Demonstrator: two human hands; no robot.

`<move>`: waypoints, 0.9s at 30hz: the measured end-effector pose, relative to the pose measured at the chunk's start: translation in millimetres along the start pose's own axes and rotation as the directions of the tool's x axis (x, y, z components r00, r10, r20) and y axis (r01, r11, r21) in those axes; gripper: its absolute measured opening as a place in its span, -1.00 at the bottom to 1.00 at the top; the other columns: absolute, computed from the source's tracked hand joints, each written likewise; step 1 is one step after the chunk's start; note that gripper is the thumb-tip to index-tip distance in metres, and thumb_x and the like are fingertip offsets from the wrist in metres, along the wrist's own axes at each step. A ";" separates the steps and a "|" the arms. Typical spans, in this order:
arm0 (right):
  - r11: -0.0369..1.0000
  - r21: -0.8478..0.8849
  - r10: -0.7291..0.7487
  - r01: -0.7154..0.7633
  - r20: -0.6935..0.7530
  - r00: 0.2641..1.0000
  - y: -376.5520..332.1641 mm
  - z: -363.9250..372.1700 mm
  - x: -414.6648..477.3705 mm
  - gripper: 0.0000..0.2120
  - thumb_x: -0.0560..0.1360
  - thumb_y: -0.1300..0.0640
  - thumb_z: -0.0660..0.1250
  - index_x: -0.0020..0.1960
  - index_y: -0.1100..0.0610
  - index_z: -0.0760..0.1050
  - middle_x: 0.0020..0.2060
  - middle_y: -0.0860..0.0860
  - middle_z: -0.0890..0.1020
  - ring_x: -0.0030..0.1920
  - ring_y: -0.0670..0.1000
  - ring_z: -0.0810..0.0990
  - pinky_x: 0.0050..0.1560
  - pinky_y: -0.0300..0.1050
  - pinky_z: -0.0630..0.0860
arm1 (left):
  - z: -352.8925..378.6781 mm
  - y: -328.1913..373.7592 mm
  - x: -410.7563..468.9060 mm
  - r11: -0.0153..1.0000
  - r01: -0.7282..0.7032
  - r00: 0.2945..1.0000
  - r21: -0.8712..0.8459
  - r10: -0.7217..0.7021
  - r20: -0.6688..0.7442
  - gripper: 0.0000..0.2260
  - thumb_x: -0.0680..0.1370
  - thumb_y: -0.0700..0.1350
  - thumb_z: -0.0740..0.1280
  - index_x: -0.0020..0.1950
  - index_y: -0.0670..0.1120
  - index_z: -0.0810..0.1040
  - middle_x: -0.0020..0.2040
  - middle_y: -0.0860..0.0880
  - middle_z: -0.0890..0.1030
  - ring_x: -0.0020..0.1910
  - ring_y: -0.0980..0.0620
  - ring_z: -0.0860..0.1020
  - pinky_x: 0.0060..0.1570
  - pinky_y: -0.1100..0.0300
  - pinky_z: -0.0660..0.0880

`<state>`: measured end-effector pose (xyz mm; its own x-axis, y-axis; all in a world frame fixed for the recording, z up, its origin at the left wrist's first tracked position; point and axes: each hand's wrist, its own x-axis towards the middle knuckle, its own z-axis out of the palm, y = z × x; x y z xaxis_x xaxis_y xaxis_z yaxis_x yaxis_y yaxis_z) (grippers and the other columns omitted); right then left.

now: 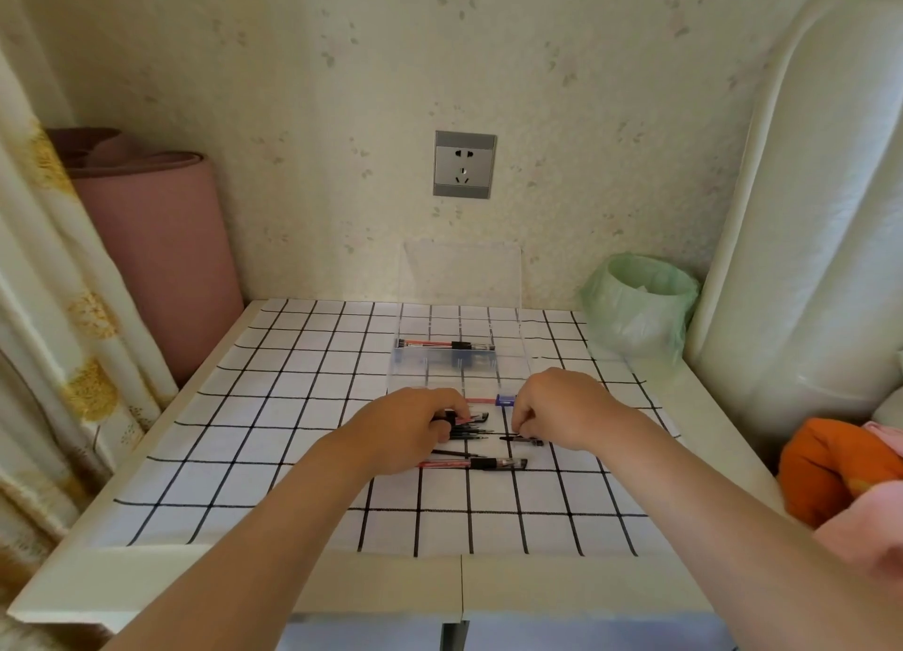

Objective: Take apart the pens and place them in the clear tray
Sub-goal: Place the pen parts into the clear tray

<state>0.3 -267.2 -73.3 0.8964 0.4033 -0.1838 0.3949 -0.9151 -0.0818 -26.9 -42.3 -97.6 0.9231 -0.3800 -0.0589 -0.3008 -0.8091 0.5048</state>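
A clear tray with its lid raised stands at the back middle of the checked table; one red-and-black pen lies inside it. In front of the tray lies a small pile of pens and pen parts. My left hand rests over the pile's left end, its fingers curled round a black pen piece. My right hand is to the right, fingertips curled down, pinching the end of a thin black pen part. A whole red-and-black pen lies nearest me. Behind my right hand sits a small blue item.
A bin lined with a green bag stands at the table's back right. A rolled pink mat leans at the left wall, beside a curtain. Orange and pink cloth lies at the right edge. A wall socket is above the tray.
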 end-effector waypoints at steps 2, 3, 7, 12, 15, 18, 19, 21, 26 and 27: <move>1.000 -0.026 -0.008 0.008 0.016 1.000 -1.3 -0.1 1.3 -0.82 0.49 0.13 0.36 0.00 -0.06 0.70 -0.09 -0.13 0.70 -0.07 -0.05 0.62 -0.04 -0.12 0.56 | 0.7 -0.2 0.3 1.000 -0.001 1.000 0.001 0.001 0.004 -0.73 0.63 -0.12 0.20 0.22 0.20 0.49 -0.03 0.10 0.58 -0.28 0.20 0.45 -0.29 0.31 0.34; 0.999 -0.035 -0.009 0.010 0.025 1.000 -1.3 0.5 2.3 -0.81 0.49 0.15 0.35 -0.01 -0.04 0.70 -0.10 -0.11 0.70 -0.07 -0.04 0.62 -0.05 -0.11 0.57 | 0.8 -0.4 0.3 1.000 -0.001 1.000 0.001 0.001 0.003 -0.73 0.63 -0.12 0.20 0.22 0.20 0.49 -0.03 0.10 0.58 -0.28 0.20 0.46 -0.29 0.31 0.35; 0.999 -0.050 -0.007 0.009 0.053 0.999 -1.1 3.1 5.8 -0.79 0.47 0.24 0.32 -0.05 0.04 0.70 -0.10 -0.03 0.70 -0.07 0.02 0.64 -0.04 -0.06 0.60 | 1.1 -1.4 0.0 1.000 0.009 1.000 -0.007 -0.009 0.002 -0.73 0.63 -0.12 0.20 0.23 0.20 0.50 -0.04 0.11 0.58 -0.27 0.19 0.47 -0.29 0.33 0.34; 0.999 -0.039 0.005 -0.003 0.042 0.999 2.1 3.3 7.8 -0.71 0.49 0.30 0.32 0.02 -0.04 0.68 0.00 -0.05 0.66 -0.04 0.00 0.61 0.00 -0.14 0.55 | -0.8 -2.2 -1.6 1.000 0.010 1.000 -0.016 -0.010 0.000 -0.74 0.63 -0.12 0.20 0.24 0.18 0.50 -0.04 0.10 0.57 -0.27 0.19 0.46 -0.31 0.34 0.32; 1.000 -0.014 0.007 -0.007 0.033 0.999 4.3 3.1 7.1 -0.69 0.49 0.30 0.31 0.03 -0.05 0.68 -0.01 -0.07 0.67 -0.13 -0.05 0.55 -0.01 -0.16 0.55 | -1.3 -2.8 -2.6 1.000 0.009 1.000 -0.022 -0.009 -0.002 -0.74 0.63 -0.11 0.20 0.24 0.18 0.50 -0.04 0.09 0.56 -0.29 0.19 0.45 -0.32 0.34 0.32; 1.000 -0.007 0.013 -0.013 0.047 0.999 3.6 3.6 7.5 -0.61 0.49 0.32 0.27 0.09 -0.10 0.65 0.02 -0.07 0.62 -0.15 -0.06 0.49 -0.10 -0.20 0.48 | -2.0 -2.6 -3.1 1.000 0.016 1.000 -0.024 -0.016 -0.004 -0.74 0.63 -0.11 0.19 0.23 0.18 0.50 -0.08 0.10 0.54 -0.31 0.17 0.46 -0.33 0.33 0.32; 1.000 -0.008 0.015 -0.015 0.059 0.998 3.1 3.5 7.9 -0.58 0.49 0.34 0.26 0.11 -0.12 0.64 0.02 -0.05 0.59 -0.15 -0.06 0.48 -0.12 -0.21 0.44 | -2.1 -2.6 -3.0 0.999 0.018 1.000 -0.026 -0.018 -0.004 -0.74 0.63 -0.11 0.19 0.23 0.18 0.50 -0.09 0.10 0.55 -0.31 0.17 0.46 -0.34 0.32 0.32; 1.000 0.005 0.017 -0.017 0.079 0.997 2.3 2.2 7.7 -0.54 0.48 0.37 0.24 0.14 -0.13 0.63 0.02 -0.02 0.57 -0.15 -0.05 0.48 -0.14 -0.24 0.40 | -2.4 -2.2 -3.0 1.000 0.017 1.000 -0.027 -0.017 -0.004 -0.74 0.63 -0.12 0.19 0.23 0.17 0.50 -0.08 0.09 0.57 -0.32 0.17 0.46 -0.34 0.32 0.33; 0.999 0.042 0.026 -0.029 0.079 0.997 2.8 1.7 4.7 -0.55 0.47 0.39 0.24 0.12 -0.09 0.63 0.00 -0.03 0.54 -0.10 -0.02 0.54 -0.13 -0.19 0.48 | -2.9 -1.7 -4.2 0.999 0.010 1.000 -0.030 -0.010 -0.005 -0.74 0.63 -0.13 0.19 0.23 0.16 0.50 -0.04 0.07 0.58 -0.33 0.18 0.45 -0.35 0.32 0.32; 0.998 0.052 0.026 -0.030 0.086 0.996 4.0 0.9 3.7 -0.55 0.46 0.39 0.23 0.11 -0.08 0.62 -0.02 -0.04 0.55 -0.08 0.00 0.57 -0.09 -0.16 0.52 | -3.0 -1.7 -4.0 1.000 0.011 1.000 -0.029 -0.011 -0.006 -0.74 0.63 -0.13 0.19 0.23 0.16 0.50 -0.05 0.07 0.57 -0.33 0.18 0.44 -0.35 0.33 0.32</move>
<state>5.0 -269.4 -75.2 0.8855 0.3782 -0.2698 0.3565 -0.9256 -0.1273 -29.3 -38.0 -95.6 0.9279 -0.3681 -0.0590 -0.2838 -0.8000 0.5286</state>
